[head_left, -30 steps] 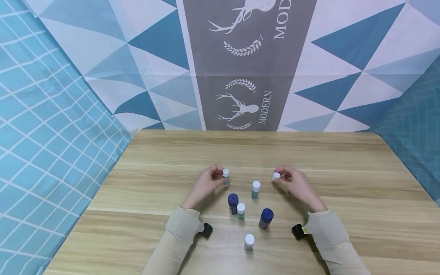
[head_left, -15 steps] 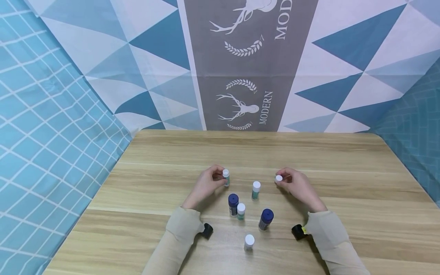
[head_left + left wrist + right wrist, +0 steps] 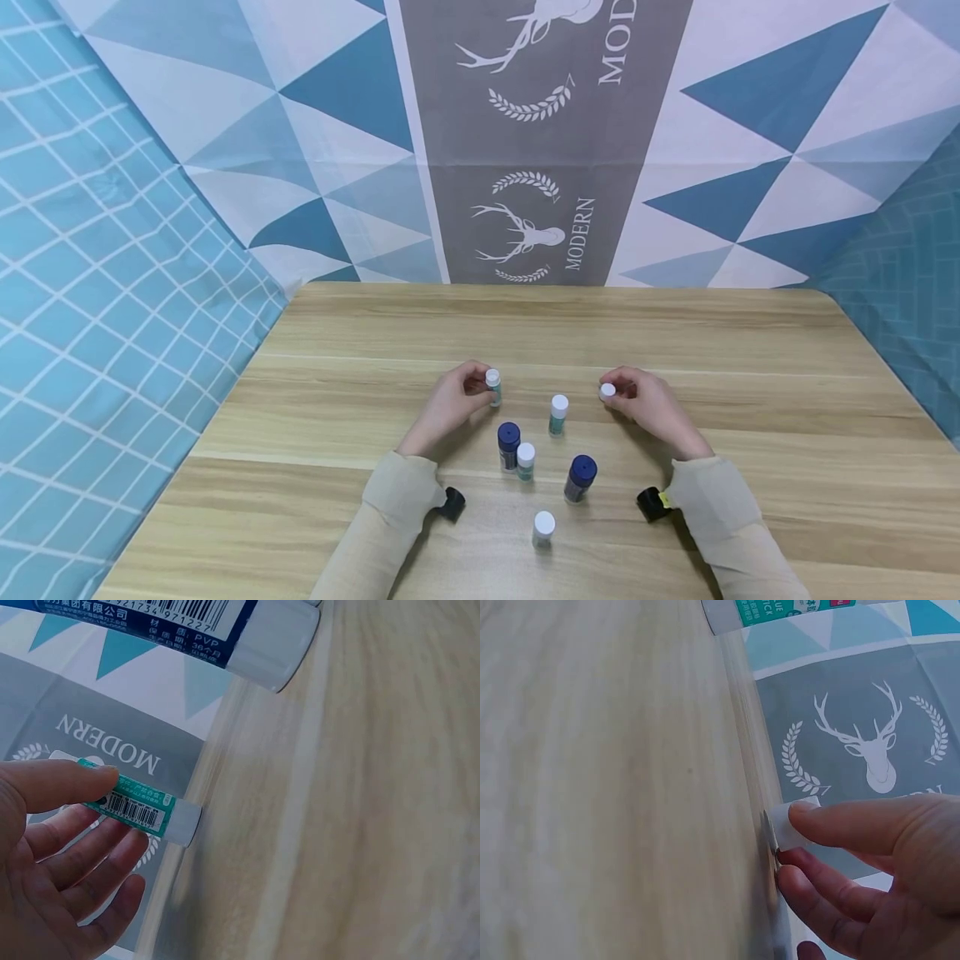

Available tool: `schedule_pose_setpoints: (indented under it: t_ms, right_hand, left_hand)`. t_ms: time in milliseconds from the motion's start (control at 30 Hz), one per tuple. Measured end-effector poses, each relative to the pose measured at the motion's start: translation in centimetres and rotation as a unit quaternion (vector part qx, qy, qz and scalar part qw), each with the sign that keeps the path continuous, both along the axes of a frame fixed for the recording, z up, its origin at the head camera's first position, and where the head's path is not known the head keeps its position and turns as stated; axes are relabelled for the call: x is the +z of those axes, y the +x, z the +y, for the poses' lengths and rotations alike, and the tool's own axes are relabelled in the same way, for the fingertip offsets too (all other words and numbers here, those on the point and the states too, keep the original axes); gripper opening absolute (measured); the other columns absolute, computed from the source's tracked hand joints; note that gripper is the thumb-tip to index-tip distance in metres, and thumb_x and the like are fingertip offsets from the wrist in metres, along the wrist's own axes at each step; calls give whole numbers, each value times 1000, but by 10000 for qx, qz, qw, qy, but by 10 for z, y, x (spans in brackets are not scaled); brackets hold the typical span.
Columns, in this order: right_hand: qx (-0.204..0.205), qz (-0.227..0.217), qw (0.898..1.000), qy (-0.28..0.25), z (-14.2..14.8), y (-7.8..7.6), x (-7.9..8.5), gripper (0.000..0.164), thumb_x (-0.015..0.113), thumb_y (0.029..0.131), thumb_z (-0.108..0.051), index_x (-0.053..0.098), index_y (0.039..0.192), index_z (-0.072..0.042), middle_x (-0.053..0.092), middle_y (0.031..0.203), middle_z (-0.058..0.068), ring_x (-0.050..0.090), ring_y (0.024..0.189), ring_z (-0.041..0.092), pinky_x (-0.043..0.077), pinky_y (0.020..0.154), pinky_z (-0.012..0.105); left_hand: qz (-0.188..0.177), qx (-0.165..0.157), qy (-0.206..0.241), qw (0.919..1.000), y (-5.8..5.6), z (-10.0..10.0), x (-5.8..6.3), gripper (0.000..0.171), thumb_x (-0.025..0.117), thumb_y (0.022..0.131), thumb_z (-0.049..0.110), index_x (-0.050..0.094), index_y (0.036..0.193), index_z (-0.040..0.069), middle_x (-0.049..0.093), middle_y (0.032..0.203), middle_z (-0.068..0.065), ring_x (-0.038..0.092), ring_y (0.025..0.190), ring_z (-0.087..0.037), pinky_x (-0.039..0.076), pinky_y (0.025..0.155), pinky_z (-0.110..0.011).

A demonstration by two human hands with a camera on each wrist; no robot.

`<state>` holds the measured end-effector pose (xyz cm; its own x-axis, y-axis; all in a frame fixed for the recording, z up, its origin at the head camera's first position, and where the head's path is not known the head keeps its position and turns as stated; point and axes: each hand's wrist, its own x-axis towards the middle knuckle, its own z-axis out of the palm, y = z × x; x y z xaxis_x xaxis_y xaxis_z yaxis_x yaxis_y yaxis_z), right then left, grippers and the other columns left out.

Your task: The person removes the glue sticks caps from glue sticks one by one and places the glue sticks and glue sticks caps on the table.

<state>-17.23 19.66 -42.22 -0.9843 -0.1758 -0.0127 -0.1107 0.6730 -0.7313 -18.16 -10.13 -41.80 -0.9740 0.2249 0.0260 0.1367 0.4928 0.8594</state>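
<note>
My left hand (image 3: 453,400) pinches a small green-labelled glue stick (image 3: 493,390) between thumb and fingers, upright on the table. The left wrist view shows its barcode (image 3: 133,811) and white base (image 3: 182,823); the thumb hides part of its upper end. Across from it, my right hand (image 3: 643,402) pinches a small white cap (image 3: 607,391). In the right wrist view, this cap (image 3: 791,825) sits at the table surface under the thumb and fingertips. Between the hands stands another green glue stick (image 3: 558,417) with a white cap.
Nearer to me stand a blue-capped glue stick (image 3: 508,447), a green one (image 3: 526,462) close beside it, another blue-capped one (image 3: 581,478) and a white-capped stick (image 3: 543,528). A patterned cloth (image 3: 517,225) hangs behind the wooden table (image 3: 375,325).
The right hand has moved the white cap slightly right and toward me, then held still over the last half second. My left hand and the standing glue sticks stay put.
</note>
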Motion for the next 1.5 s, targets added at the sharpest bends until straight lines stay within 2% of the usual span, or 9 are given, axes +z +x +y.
schedule_pose_setpoints:
  t_ms: [400, 733, 933, 1033, 1167, 1233, 1333, 1500]
  right_hand:
    - [100, 120, 9990, 411, 1, 0, 1, 20, 64, 82, -11, 63, 102, -7, 60, 87, 5, 52, 76, 17, 41, 64, 28]
    - [178, 108, 9991, 360, 0, -1, 1, 23, 64, 82, -10, 62, 105, -5, 62, 87, 6, 54, 78, 16, 42, 64, 28]
    - [162, 73, 9992, 354, 1, 0, 1, 28, 64, 82, -10, 60, 109, -5, 61, 88, 7, 53, 76, 17, 43, 61, 28]
    - [149, 100, 9987, 477, 1, 2, 3, 33, 65, 82, -12, 58, 113, -4, 61, 93, 10, 55, 79, 20, 46, 65, 32]
    - [120, 285, 9976, 614, 1, 6, 7, 39, 65, 82, -16, 55, 118, -2, 56, 107, 19, 57, 93, 32, 47, 77, 46]
    - [98, 429, 9967, 682, -1, 9, 11, 41, 65, 83, -18, 54, 119, -2, 53, 113, 22, 55, 100, 36, 44, 82, 51]
    - [56, 660, 9942, 849, -4, 12, 18, 41, 64, 83, -19, 54, 120, -3, 54, 115, 21, 54, 102, 37, 42, 84, 53]
    - [69, 1117, 9885, 1014, -14, 18, 34, 36, 64, 83, -20, 57, 115, -4, 61, 106, 16, 57, 96, 33, 41, 82, 51]
  left_hand:
    - [22, -16, -82, 10000, 1, 0, 2, 26, 69, 77, 7, 61, 102, 7, 63, 94, -2, 60, 86, -15, 48, 81, -32]
    - [15, -49, -190, 9998, 2, 1, 1, 28, 69, 77, 7, 60, 103, 7, 63, 94, -3, 59, 85, -16, 48, 81, -33]
    - [32, -154, -235, 9996, 2, 1, 3, 39, 70, 76, 10, 57, 112, 8, 62, 105, -6, 59, 98, -22, 44, 90, -38]
    - [80, -194, -300, 9993, 3, 1, 5, 45, 71, 76, 13, 54, 118, 9, 59, 114, -8, 55, 107, -25, 41, 94, -41]
    - [260, -214, -453, 9984, 5, 0, 12, 54, 72, 75, 15, 51, 124, 10, 51, 127, -10, 45, 120, -28, 34, 101, -44]
    - [479, -241, -486, 9974, 6, -1, 17, 55, 72, 75, 15, 50, 125, 9, 47, 131, -12, 41, 124, -30, 31, 103, -46]
    - [819, -276, -474, 9951, 8, -2, 24, 54, 72, 75, 14, 50, 124, 9, 47, 130, -11, 41, 124, -30, 30, 103, -47]
    - [1419, -326, -489, 9881, 10, 3, 33, 48, 72, 76, 12, 54, 120, 11, 50, 127, -6, 45, 120, -23, 33, 102, -42]
